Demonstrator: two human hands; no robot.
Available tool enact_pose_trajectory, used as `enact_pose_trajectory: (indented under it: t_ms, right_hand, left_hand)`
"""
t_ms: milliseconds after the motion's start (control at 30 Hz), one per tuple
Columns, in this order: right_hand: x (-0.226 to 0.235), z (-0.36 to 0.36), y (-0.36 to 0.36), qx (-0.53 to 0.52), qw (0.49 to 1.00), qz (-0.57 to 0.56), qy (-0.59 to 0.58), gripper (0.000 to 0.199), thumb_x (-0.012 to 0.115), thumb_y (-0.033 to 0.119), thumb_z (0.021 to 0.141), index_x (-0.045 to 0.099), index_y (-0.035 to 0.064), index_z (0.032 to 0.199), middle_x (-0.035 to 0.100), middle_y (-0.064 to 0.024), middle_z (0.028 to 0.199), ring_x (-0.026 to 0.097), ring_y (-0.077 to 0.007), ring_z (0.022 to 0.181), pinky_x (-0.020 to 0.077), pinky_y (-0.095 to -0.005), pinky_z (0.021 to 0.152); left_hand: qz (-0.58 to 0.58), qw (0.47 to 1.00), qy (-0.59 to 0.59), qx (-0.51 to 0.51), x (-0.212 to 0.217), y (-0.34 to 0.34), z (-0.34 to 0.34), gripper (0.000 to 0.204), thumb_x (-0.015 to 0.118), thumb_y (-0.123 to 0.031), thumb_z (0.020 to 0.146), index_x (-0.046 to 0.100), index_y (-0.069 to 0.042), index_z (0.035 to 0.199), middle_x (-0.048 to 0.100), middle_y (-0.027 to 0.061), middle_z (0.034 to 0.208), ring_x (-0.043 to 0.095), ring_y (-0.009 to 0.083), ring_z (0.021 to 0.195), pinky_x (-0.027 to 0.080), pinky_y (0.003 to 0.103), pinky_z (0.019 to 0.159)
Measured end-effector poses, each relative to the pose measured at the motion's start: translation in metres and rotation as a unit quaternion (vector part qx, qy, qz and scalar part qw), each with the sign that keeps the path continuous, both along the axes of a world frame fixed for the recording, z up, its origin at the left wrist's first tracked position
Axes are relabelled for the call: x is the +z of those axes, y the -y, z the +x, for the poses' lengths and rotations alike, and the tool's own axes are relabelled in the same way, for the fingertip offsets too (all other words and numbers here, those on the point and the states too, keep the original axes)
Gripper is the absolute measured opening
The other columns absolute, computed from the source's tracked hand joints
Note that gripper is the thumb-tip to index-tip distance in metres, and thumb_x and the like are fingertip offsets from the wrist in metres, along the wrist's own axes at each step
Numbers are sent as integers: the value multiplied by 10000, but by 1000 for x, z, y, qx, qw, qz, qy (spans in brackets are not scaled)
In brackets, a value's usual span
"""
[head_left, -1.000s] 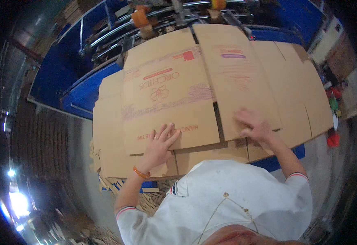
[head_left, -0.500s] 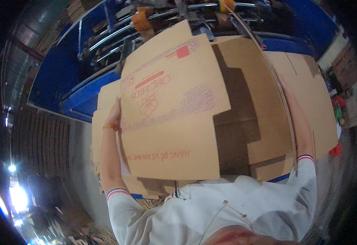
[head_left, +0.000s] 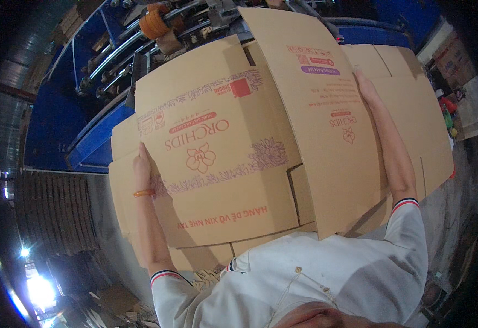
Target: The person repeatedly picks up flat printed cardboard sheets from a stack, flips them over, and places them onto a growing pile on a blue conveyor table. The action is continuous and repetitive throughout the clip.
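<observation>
A flattened brown cardboard box (head_left: 217, 186) with red and purple print lies before me. Its right printed panel (head_left: 326, 142) is folded over and leans up, overlapping the left part. My left hand (head_left: 143, 167), with an orange band on the wrist, grips the left edge; its thumb shows and the other fingers are hidden by the board. At the right panel's outer edge my right hand (head_left: 366, 89) holds on, its fingers partly hidden. Underneath lie plain cardboard blanks (head_left: 408, 109), reaching out on both sides.
Beyond the cardboard stands a blue machine (head_left: 53, 128) with metal shafts and an orange roller (head_left: 155, 22). Stacked cardboard (head_left: 53, 202) rises at the left. At the far right are a printed carton (head_left: 453, 60) and small red and green items (head_left: 447, 112).
The right panel has swung from near upright to the left, so its printed face now shows. The left panel has come down flatter. Both hands remain at the outer edges.
</observation>
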State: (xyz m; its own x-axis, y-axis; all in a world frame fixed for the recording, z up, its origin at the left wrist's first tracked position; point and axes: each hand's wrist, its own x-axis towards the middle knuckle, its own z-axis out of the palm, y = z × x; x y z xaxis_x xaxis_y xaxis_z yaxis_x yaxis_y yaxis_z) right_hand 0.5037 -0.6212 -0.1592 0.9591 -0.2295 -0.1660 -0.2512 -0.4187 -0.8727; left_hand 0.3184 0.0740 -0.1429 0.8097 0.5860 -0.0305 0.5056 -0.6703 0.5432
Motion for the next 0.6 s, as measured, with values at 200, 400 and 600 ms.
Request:
enact_pose_trajectory:
  t_ms: [200, 400, 600]
  right_hand:
    - [20, 2, -15, 53, 951, -302, -27, 834, 291, 638, 934, 633, -109, 1075, 585, -346, 1152, 550, -441, 1144, 400, -455, 985]
    - [28, -12, -38, 0, 920, -391, -30, 690, 269, 537, 976, 669, -22, 1040, 621, -307, 1082, 581, -447, 1068, 411, -509, 951]
    - [79, -47, -79, 151, 791, -592, 35, 453, 354, 381, 988, 616, 20, 1061, 602, -242, 1133, 558, -398, 1093, 403, -502, 955]
  left_hand:
    - [88, 996, -16, 30, -1, 10, -2, 837, 285, -624, 956, 660, 124, 948, 632, 352, 951, 597, 502, 978, 467, 504, 867]
    - [99, 995, -27, 11, 2, 14, 1, 745, 301, -573, 970, 669, 74, 1001, 633, 321, 1014, 611, 485, 958, 483, 512, 839]
    - [186, 981, -16, -57, 12, 22, 6, 588, 386, -465, 971, 630, 62, 1067, 648, 306, 936, 611, 470, 953, 465, 505, 852]
